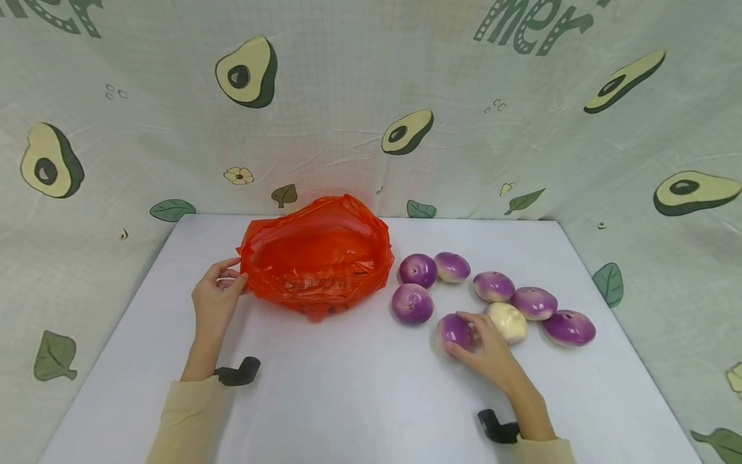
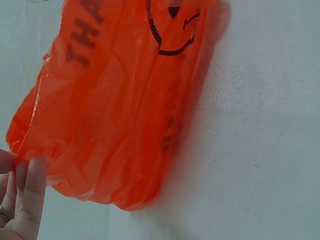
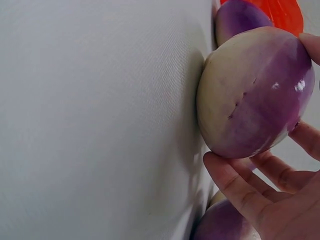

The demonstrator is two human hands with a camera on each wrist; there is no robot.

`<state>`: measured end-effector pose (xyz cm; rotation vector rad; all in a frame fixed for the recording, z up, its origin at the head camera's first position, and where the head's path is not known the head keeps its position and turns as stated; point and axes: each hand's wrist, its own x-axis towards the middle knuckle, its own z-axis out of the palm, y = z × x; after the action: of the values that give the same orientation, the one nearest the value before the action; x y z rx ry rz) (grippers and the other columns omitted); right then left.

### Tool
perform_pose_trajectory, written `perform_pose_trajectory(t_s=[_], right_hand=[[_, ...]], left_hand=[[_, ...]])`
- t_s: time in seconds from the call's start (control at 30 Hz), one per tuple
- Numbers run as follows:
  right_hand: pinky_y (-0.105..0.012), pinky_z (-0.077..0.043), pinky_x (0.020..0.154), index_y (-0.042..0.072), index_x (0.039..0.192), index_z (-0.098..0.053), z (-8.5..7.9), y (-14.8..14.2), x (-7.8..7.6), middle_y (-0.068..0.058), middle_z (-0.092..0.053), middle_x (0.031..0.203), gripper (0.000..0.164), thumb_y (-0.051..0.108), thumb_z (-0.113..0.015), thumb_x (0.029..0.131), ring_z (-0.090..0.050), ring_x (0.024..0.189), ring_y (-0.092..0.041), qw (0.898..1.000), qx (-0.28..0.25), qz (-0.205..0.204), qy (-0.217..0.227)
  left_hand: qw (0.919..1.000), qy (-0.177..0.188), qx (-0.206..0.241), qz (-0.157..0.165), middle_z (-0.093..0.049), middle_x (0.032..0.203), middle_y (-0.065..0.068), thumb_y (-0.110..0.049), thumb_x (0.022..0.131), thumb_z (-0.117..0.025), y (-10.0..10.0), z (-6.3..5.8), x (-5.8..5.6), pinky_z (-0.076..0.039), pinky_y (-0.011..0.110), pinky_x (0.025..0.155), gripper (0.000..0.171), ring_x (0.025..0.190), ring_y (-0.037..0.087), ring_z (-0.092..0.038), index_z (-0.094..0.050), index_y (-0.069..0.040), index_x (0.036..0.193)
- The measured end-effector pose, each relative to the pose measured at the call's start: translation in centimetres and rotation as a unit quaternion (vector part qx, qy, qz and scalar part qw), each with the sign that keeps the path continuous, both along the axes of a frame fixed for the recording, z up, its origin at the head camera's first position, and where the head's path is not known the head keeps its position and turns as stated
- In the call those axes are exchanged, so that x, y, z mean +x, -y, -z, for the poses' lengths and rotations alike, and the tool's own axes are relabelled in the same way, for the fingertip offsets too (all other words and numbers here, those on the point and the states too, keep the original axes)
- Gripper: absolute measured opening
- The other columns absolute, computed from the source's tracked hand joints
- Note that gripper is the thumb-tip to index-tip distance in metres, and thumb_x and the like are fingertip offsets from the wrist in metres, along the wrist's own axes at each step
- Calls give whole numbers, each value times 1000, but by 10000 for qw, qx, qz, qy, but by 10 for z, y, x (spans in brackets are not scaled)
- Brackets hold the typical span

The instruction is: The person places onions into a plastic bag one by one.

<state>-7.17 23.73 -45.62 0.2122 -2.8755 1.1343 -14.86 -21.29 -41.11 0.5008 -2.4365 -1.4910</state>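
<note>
An orange-red plastic bag (image 1: 319,293) stands on the white table with its mouth spread wide. My left hand (image 1: 217,296) pinches the bag's left rim; in the left wrist view the fingers (image 2: 32,192) meet the thin film. My right hand (image 1: 493,348) grips a glossy purple-and-white turnip (image 1: 455,332), thumb on one side and fingers on the other. Close up in the right wrist view, this turnip (image 3: 255,95) is pale on one half and purple on the other. Whether it still touches the table I cannot tell.
Beyond the gripped one, two turnips (image 1: 412,304) (image 1: 417,270) lie right of the bag, with another (image 1: 452,267) beside them. Further right is a row of purple turnips (image 1: 534,303) and a cream one (image 1: 507,322). An avocado-print cloth (image 1: 324,129) surrounds the table (image 1: 348,399).
</note>
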Motion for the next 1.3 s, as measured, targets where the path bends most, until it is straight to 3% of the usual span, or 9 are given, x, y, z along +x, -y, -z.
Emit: perform_pose_trajectory(t_s=[0.17,0.4,0.67,0.7,0.9,0.93,1.3], right_hand=[[-32,-51,79,6,126,-50,-1,0,0,-9,-54,113,58,25,-75,78,-52,95,-19,10000,-60,8,1],[-32,-52,79,6,127,-49,-5,0,0,-9,-54,114,58,25,-75,78,-52,97,-19,9999,-122,10,-37],[-27,-52,81,8,127,-49,-10,3,-3,-8,-54,116,57,25,-74,79,-52,100,-20,9994,-316,-55,-108],[-26,-52,81,8,128,-49,-10,3,-4,-8,-54,117,57,25,-74,79,-52,100,-20,9993,-331,-75,-122],[-23,-52,81,10,129,-47,-18,7,-8,-4,-53,119,59,27,-74,79,-49,101,-14,9990,-420,-113,-93],[-23,-52,81,10,129,-47,-20,9,-9,-4,-53,119,59,27,-74,79,-49,101,-13,9990,-428,-112,-101],[-31,-54,81,11,128,-49,-37,24,-23,-6,-54,118,58,28,-75,79,-51,100,-18,9975,-639,-266,-169]], left_hand=[[9999,-115,62,-1,-55,89,3,-19,91,-58,0,0,3,-50,7,61,34,64,-1,-57,-59,-12,123],[9999,2,156,45,-53,91,4,-19,91,-58,-1,-2,9,-50,8,63,36,67,3,-58,-57,-12,126],[9988,-247,386,181,-54,91,7,-24,90,-61,2,5,12,-50,8,61,38,65,6,-60,-57,-10,125],[9973,-368,576,256,-55,90,7,-23,88,-63,6,10,11,-50,9,60,38,64,7,-60,-57,-10,124],[9992,-61,375,119,-55,90,4,-20,90,-60,2,4,16,-51,9,63,37,67,9,-61,-56,-12,125],[9997,93,200,43,-54,91,4,-21,92,-58,-1,-2,19,-51,10,65,36,67,8,-61,-55,-12,126],[9986,290,440,37,-52,91,2,-19,91,-59,-1,0,24,-53,12,67,38,66,3,-62,-54,-12,128]])
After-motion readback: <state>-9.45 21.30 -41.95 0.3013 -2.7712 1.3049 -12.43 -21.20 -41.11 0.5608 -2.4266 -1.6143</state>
